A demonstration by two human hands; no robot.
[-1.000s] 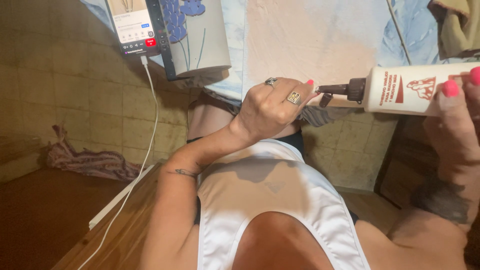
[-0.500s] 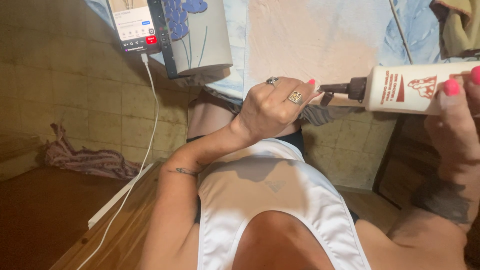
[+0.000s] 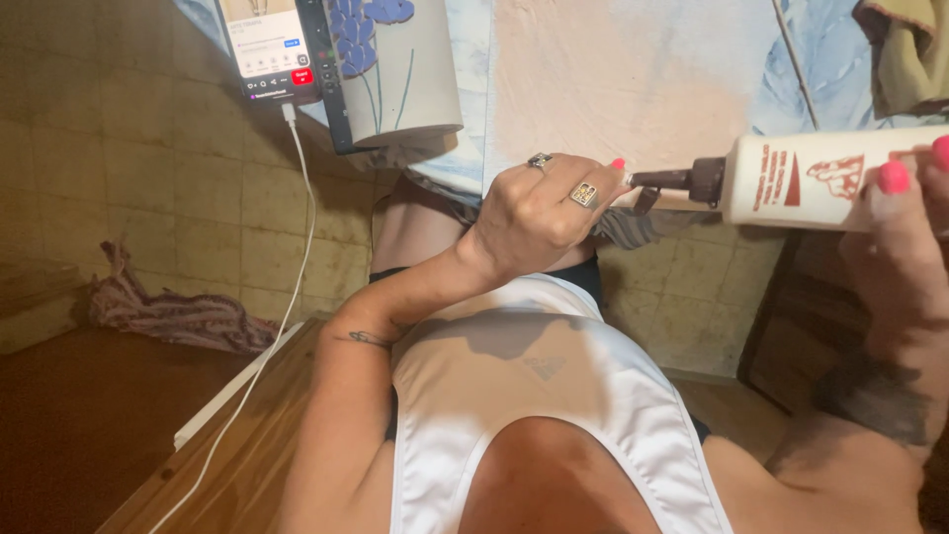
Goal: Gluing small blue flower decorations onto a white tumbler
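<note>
My right hand [image 3: 905, 222] grips a white squeeze bottle [image 3: 820, 178] with red print, held sideways at the right edge. Its dark brown nozzle [image 3: 672, 180] points left. My left hand [image 3: 544, 213], wearing two rings, is curled with the fingertips pinching the tip of that nozzle. Both hands hover over a pale cloth with blue and peach patches [image 3: 613, 79] spread on the surface in front of me. My white top fills the lower middle of the view.
A phone [image 3: 272, 49] with a lit screen leans at the top left, with a white cable [image 3: 287, 257] running down from it. A grey vase with blue flowers [image 3: 395, 69] stands beside it. A crumpled purple rag [image 3: 168, 316] lies on the tiled floor at left.
</note>
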